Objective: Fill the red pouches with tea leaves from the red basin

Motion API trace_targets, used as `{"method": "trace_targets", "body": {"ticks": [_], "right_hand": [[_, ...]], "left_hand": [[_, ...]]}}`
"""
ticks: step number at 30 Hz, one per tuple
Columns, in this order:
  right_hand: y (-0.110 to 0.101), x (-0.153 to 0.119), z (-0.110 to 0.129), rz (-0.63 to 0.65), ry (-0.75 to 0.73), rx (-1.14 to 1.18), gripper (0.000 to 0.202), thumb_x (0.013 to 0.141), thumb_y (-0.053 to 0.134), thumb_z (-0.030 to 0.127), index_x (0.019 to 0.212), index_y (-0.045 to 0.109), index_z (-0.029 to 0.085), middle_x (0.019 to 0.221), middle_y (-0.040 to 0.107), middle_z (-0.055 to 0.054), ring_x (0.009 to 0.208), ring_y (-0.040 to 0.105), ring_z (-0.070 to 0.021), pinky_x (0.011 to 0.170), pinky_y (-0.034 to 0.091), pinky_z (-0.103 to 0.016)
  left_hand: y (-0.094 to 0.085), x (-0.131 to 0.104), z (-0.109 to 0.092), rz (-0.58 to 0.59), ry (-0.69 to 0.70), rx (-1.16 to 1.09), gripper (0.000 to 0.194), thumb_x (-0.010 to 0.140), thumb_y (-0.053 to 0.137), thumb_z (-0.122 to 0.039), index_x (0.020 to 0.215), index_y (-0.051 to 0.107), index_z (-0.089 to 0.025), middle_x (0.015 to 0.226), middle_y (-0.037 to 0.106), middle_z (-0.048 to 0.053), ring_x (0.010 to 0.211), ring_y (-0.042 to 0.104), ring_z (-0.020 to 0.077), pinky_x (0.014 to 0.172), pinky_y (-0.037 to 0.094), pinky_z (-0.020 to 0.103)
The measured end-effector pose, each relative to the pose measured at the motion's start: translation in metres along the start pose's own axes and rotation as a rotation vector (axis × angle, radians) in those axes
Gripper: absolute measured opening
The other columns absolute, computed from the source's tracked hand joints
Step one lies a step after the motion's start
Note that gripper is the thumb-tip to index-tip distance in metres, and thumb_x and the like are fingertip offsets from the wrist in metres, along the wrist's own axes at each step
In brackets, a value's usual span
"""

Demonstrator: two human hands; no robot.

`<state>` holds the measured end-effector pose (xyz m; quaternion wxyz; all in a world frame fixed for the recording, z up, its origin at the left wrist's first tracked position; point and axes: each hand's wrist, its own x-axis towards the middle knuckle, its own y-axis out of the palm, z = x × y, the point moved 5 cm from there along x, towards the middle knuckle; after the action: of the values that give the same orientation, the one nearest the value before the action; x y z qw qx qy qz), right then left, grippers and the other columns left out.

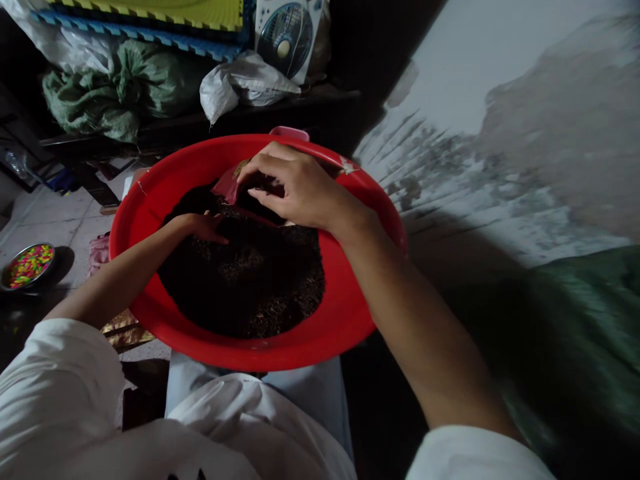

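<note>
A wide red plastic basin (350, 293) rests over my lap, holding a heap of dark brown, loose, dried shreds (285, 313) that look like tea leaves. At the heap's far side lies a dark red bag (227, 187), its mouth apparently gaping. The curled fingers and thumb of my right hand (295, 183) grip the bag's edge from above. My left hand (205, 227) reaches into the heap just left of the bag, thumb apart from the fingers. Some of its fingertips are lost in the dark shreds.
A metal bowl (30, 265) of brightly coloured pieces stands at the left on the tiled floor. Behind the basin, a dark bench (325, 97) carries green sacks (155, 80), a white bag (250, 80) and a fan box (287, 40). A stained wall (500, 133) and green sack (595, 320) are at right.
</note>
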<state>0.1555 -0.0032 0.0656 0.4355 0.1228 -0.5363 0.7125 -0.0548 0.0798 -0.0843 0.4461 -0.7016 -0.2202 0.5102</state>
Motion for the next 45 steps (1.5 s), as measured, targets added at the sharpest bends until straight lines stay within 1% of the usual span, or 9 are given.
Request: {"method": "trace_targets", "body": {"ticks": [3, 7, 13, 17, 26, 31, 35, 39, 45], "right_hand": [[0.001, 0.0, 0.0, -0.019, 0.019, 0.019, 0.021, 0.093, 0.067, 0.024, 0.114, 0.066, 0.027, 0.116, 0.063, -0.006, 0.109, 0.063, -0.0262, 0.104, 0.055, -0.051], [0.006, 0.001, 0.001, -0.007, 0.02, 0.017, 0.028, 0.091, 0.07, 0.024, 0.117, 0.065, 0.029, 0.12, 0.063, -0.007, 0.117, 0.062, -0.0281, 0.11, 0.052, -0.053], [0.013, 0.002, 0.003, 0.027, 0.021, -0.016, 0.028, 0.091, 0.069, 0.024, 0.118, 0.063, 0.027, 0.12, 0.062, -0.006, 0.117, 0.062, -0.0275, 0.111, 0.051, -0.054], [0.015, 0.002, 0.006, 0.028, 0.004, -0.01, 0.028, 0.091, 0.069, 0.021, 0.118, 0.062, 0.027, 0.121, 0.062, -0.007, 0.117, 0.062, -0.0276, 0.111, 0.051, -0.055], [0.015, 0.003, 0.009, 0.021, -0.011, 0.034, 0.026, 0.093, 0.065, 0.022, 0.118, 0.064, 0.027, 0.12, 0.063, -0.007, 0.116, 0.062, -0.0255, 0.11, 0.052, -0.05], [0.019, 0.004, 0.014, 0.039, -0.001, 0.05, 0.025, 0.094, 0.061, 0.021, 0.118, 0.065, 0.026, 0.12, 0.064, -0.008, 0.116, 0.062, -0.0244, 0.107, 0.053, -0.046], [0.025, 0.004, 0.018, 0.077, -0.041, 0.115, 0.023, 0.096, 0.06, 0.024, 0.118, 0.065, 0.024, 0.115, 0.066, -0.007, 0.107, 0.064, -0.0226, 0.099, 0.056, -0.043], [0.029, 0.006, 0.019, 0.117, -0.069, 0.175, 0.022, 0.1, 0.059, 0.034, 0.117, 0.067, 0.022, 0.108, 0.067, -0.006, 0.099, 0.065, -0.0211, 0.093, 0.055, -0.04], [0.027, 0.006, 0.028, 0.161, -0.022, 0.312, 0.043, 0.108, 0.042, 0.055, 0.114, 0.068, 0.022, 0.111, 0.07, -0.006, 0.1, 0.067, -0.0185, 0.093, 0.053, -0.034]], "left_hand": [[0.005, 0.0, -0.008, 0.082, -0.07, 0.027, 0.148, 0.057, 0.072, -0.083, 0.17, 0.004, -0.016, 0.175, 0.002, 0.022, 0.157, 0.02, 0.0488, 0.127, 0.023, 0.054], [0.001, -0.003, -0.016, 0.084, -0.01, 0.03, 0.152, 0.052, 0.078, -0.076, 0.168, 0.006, -0.009, 0.174, 0.005, 0.025, 0.159, 0.017, 0.0462, 0.128, 0.023, 0.047], [-0.001, -0.011, -0.033, 0.115, 0.202, 0.017, 0.115, 0.055, 0.077, -0.068, 0.153, 0.044, -0.017, 0.163, 0.042, 0.019, 0.146, 0.041, 0.0417, 0.122, 0.032, 0.048], [0.01, -0.019, -0.062, 0.236, 0.319, -0.03, 0.101, 0.057, 0.079, -0.064, 0.145, 0.051, -0.024, 0.147, 0.061, 0.009, 0.131, 0.054, 0.0337, 0.113, 0.042, 0.04], [0.025, -0.037, -0.122, 0.226, 0.513, -0.095, 0.07, 0.064, 0.085, -0.041, 0.128, 0.063, -0.023, 0.129, 0.07, 0.005, 0.116, 0.064, 0.0279, 0.099, 0.05, 0.033], [0.019, -0.058, -0.159, 0.128, 0.635, -0.043, 0.056, 0.07, 0.081, -0.022, 0.124, 0.066, -0.02, 0.124, 0.072, 0.007, 0.113, 0.066, 0.0273, 0.099, 0.051, 0.033], [0.006, -0.08, -0.177, -0.01, 0.635, 0.032, 0.05, 0.078, 0.077, -0.022, 0.127, 0.067, -0.023, 0.126, 0.069, 0.009, 0.112, 0.067, 0.0279, 0.093, 0.053, 0.034], [-0.011, -0.11, -0.185, -0.208, 0.634, 0.099, 0.049, 0.084, 0.072, -0.02, 0.131, 0.066, -0.029, 0.134, 0.064, 0.009, 0.108, 0.068, 0.0275, 0.086, 0.054, 0.034], [-0.037, -0.146, -0.177, -0.455, 0.642, 0.206, 0.044, 0.086, 0.07, -0.018, 0.129, 0.069, -0.03, 0.106, 0.073, 0.007, 0.102, 0.069, 0.0284, 0.091, 0.055, 0.041]]}}
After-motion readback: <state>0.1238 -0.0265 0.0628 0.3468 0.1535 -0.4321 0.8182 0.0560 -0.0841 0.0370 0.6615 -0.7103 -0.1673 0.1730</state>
